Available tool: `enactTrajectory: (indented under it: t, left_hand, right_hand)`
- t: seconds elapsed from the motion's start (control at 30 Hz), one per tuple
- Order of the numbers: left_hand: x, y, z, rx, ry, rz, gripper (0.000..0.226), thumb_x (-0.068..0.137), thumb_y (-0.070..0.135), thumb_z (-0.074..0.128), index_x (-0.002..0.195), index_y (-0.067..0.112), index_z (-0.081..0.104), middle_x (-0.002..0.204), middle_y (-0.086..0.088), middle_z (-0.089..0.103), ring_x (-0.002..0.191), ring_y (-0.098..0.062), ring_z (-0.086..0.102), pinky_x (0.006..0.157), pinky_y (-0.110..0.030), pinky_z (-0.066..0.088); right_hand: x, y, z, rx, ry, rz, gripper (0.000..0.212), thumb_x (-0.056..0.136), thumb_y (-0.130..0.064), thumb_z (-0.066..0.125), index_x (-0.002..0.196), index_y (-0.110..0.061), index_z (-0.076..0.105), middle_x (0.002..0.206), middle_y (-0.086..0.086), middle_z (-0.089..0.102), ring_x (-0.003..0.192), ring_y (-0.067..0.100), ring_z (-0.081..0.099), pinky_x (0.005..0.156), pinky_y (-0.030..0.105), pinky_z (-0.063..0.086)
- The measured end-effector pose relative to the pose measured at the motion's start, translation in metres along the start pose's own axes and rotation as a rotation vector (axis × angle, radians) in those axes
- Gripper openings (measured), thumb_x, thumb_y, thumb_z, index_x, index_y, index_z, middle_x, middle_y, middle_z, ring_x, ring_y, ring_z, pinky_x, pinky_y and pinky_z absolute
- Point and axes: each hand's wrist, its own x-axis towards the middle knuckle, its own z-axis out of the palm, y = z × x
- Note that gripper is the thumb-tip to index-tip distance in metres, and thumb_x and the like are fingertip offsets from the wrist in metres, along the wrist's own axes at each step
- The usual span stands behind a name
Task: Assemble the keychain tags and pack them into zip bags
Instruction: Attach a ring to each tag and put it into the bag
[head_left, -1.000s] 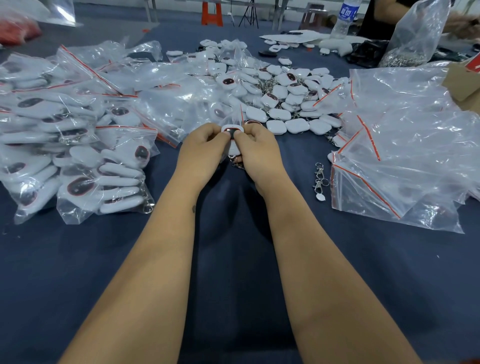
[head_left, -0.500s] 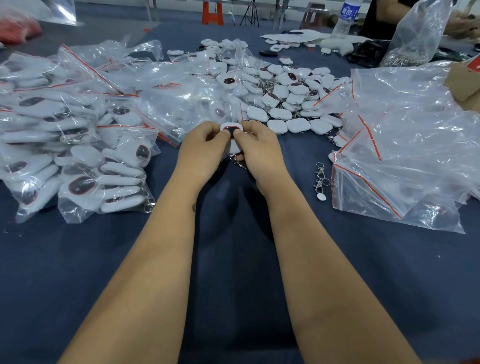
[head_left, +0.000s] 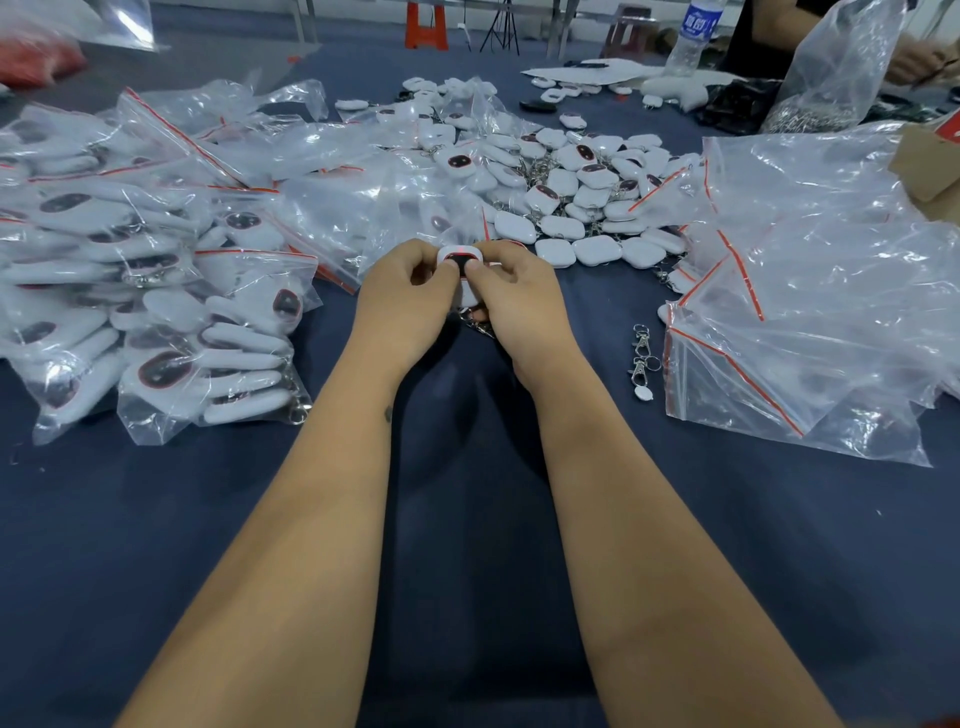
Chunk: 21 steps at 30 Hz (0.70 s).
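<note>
A white keychain tag (head_left: 460, 257) with a dark, red-edged face is pinched between both hands at the table's middle. My left hand (head_left: 402, 306) holds its left side, my right hand (head_left: 517, 306) its right, thumbs on top. A metal ring and chain (head_left: 475, 319) hang below, partly hidden by my fingers. Loose white tags (head_left: 576, 208) lie heaped just beyond. Filled zip bags (head_left: 156, 291) are stacked at the left. Empty zip bags (head_left: 810, 291) with red seal lines are piled at the right.
Loose metal clasps (head_left: 642, 358) lie on the blue table cloth (head_left: 467, 519) right of my right hand. Another person's hand (head_left: 911, 60) works at the far right beside a bag of metal rings (head_left: 826, 88). A water bottle (head_left: 693, 34) stands behind.
Both hands stay in place on the tag. The fingers shifted slightly, and the tag's dark face shows a little more.
</note>
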Motion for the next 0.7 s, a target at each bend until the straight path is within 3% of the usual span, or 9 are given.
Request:
enactTrajectory:
  t: [0.13, 0.27, 0.37, 0.57, 0.7]
  left_hand:
    - [-0.0004, 0.0015, 0.0011, 0.008, 0.008, -0.004, 0.017, 0.093, 0.027, 0.056, 0.085, 0.015, 0.065, 0.076, 0.004, 0.060, 0.067, -0.009, 0.051, 0.065, -0.021, 0.043]
    - [-0.0020, 0.0046, 0.0006, -0.015, -0.019, -0.039, 0.019, 0.092, 0.030, 0.056, 0.078, 0.018, 0.063, 0.067, 0.004, 0.060, 0.064, -0.012, 0.052, 0.064, -0.025, 0.044]
    - [-0.0032, 0.0059, 0.0009, -0.024, -0.027, -0.061, 0.020, 0.090, 0.030, 0.057, 0.084, 0.015, 0.066, 0.067, 0.005, 0.061, 0.064, -0.011, 0.053, 0.065, -0.026, 0.044]
    - [-0.0048, 0.0084, -0.0013, -0.101, -0.088, -0.071, 0.017, 0.085, 0.023, 0.059, 0.090, 0.010, 0.069, 0.064, 0.005, 0.059, 0.061, -0.011, 0.052, 0.064, -0.029, 0.045]
    - [-0.0033, 0.0055, -0.0007, 0.021, -0.091, -0.005, 0.014, 0.084, 0.014, 0.065, 0.094, 0.022, 0.068, 0.073, 0.010, 0.061, 0.059, 0.003, 0.052, 0.058, -0.010, 0.042]
  right_hand:
    - [-0.0008, -0.0010, -0.0011, 0.011, -0.005, 0.007, 0.022, 0.093, -0.007, 0.056, 0.088, -0.025, 0.066, 0.068, -0.013, 0.066, 0.060, 0.001, 0.060, 0.066, 0.023, 0.052]
    - [-0.0014, -0.0017, -0.0013, 0.010, -0.001, 0.033, 0.016, 0.094, -0.009, 0.056, 0.093, -0.019, 0.067, 0.073, -0.006, 0.067, 0.068, 0.010, 0.062, 0.073, 0.032, 0.053]
    - [-0.0010, -0.0013, -0.0012, -0.028, 0.005, 0.042, 0.013, 0.094, -0.010, 0.055, 0.097, -0.015, 0.067, 0.077, -0.001, 0.069, 0.071, 0.012, 0.062, 0.075, 0.034, 0.053]
    - [-0.0009, -0.0008, -0.0016, -0.010, 0.043, 0.048, 0.014, 0.094, -0.013, 0.057, 0.088, -0.022, 0.064, 0.076, 0.001, 0.069, 0.067, 0.011, 0.061, 0.069, 0.032, 0.052]
    - [-0.0012, -0.0013, -0.0020, 0.028, 0.031, 0.040, 0.020, 0.094, -0.008, 0.055, 0.086, -0.023, 0.064, 0.068, -0.008, 0.069, 0.058, 0.001, 0.060, 0.062, 0.021, 0.050]
